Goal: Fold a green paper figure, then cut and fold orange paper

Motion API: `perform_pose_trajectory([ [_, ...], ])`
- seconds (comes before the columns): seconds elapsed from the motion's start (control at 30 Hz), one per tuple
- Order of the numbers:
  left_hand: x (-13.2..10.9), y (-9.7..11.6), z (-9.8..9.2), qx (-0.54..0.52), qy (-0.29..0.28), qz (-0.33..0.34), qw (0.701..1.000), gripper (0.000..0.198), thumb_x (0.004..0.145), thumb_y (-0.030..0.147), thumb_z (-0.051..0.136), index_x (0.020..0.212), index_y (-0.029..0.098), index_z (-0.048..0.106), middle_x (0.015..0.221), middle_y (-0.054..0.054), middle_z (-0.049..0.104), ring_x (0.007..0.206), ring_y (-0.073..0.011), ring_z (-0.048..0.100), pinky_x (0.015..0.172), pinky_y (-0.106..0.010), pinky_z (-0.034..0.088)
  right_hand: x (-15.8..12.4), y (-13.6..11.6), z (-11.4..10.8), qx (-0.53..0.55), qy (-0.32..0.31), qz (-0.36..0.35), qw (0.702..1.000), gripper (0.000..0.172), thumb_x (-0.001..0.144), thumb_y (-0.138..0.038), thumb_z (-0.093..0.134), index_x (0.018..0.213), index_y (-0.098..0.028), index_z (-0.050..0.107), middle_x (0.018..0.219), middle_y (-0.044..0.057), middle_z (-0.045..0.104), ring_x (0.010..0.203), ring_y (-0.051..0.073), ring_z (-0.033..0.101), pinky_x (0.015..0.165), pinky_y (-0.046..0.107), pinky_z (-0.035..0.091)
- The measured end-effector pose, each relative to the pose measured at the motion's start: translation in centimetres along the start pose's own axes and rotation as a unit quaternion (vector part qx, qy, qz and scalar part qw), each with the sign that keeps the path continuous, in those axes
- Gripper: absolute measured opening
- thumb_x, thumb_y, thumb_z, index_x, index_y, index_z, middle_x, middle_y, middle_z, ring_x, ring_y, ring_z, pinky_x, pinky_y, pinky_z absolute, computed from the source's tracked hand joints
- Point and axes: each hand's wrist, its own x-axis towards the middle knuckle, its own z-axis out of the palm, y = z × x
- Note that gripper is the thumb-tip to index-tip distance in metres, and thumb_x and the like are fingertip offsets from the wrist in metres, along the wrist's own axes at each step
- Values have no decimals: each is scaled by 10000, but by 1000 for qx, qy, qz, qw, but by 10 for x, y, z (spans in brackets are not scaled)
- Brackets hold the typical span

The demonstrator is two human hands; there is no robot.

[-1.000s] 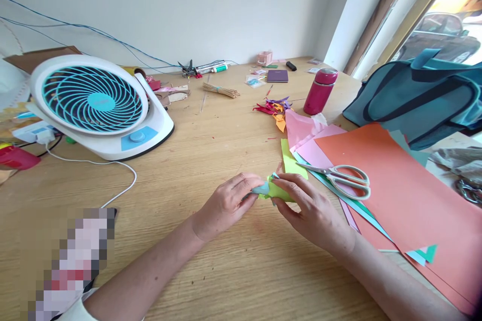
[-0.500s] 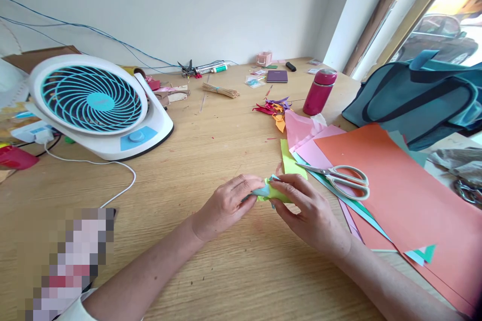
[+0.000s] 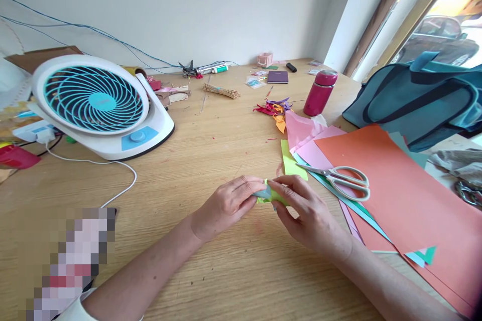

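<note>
Between both hands is a small folded piece of yellow-green and light blue paper (image 3: pixel 268 193), held just above the wooden table (image 3: pixel 226 281). My left hand (image 3: pixel 230 201) is closed, thumb and fingers pinching the blue end. The yellow-green end is gripped by my right hand (image 3: pixel 307 210), its thumb below and fingers on top; they cover much of the paper. Scissors (image 3: pixel 346 182) with white handles lie on the coloured sheets right of my right hand. A strip of yellow-green paper (image 3: pixel 291 160) rests just beyond my fingers.
Orange paper sheets (image 3: pixel 399 200) spread across the right, beside a teal bag (image 3: pixel 406 95). Behind them stands a magenta bottle (image 3: pixel 320 93), near coloured paper scraps (image 3: pixel 276 110). A white fan (image 3: pixel 101 105) with a cable occupies the left. Bundled sticks (image 3: pixel 221 91) lie farther back.
The fingers of my right hand have shifted slightly over the paper, and less of its blue edge shows there. My left hand keeps its pinch in nearly the same place.
</note>
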Motion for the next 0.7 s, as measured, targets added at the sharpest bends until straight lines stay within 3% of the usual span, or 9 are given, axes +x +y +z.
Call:
perform_pose_trajectory([
  [0.1,2,1,-1,-8,-3,4,1000,298,917,45,522,1184,176,554,1142,-71,670,1107,-141,634,981,-254,518,1,-2,-3,22,-16,8,1000,454,920,-22,436,1325,-214,507,1136,130,507,1035,221,539,833,375,523],
  [0.3,3,3,-1,-9,-26,15,1000,338,922,23,484,1231,148,539,1157,-94,646,1112,-151,621,982,-260,515,2,-2,-1,46,33,79,995,322,921,-68,468,1199,-211,543,1074,105,513,1007,226,545,833,389,507],
  [0.5,4,3,3,-67,-21,-32,997,370,904,2,479,1227,161,562,1151,-92,641,1109,-153,612,973,-282,513,3,1,-2,74,41,112,990,143,936,-152,512,1058,-220,546,1092,93,536,991,218,577,805,365,527],
  [0.7,6,1,2,-105,15,-75,992,384,851,-14,525,1171,176,618,1116,-79,663,1047,-154,636,904,-269,533,4,6,-14,-17,-8,74,997,337,868,-240,665,1179,-234,535,1284,124,487,1200,275,522,932,415,509],
])
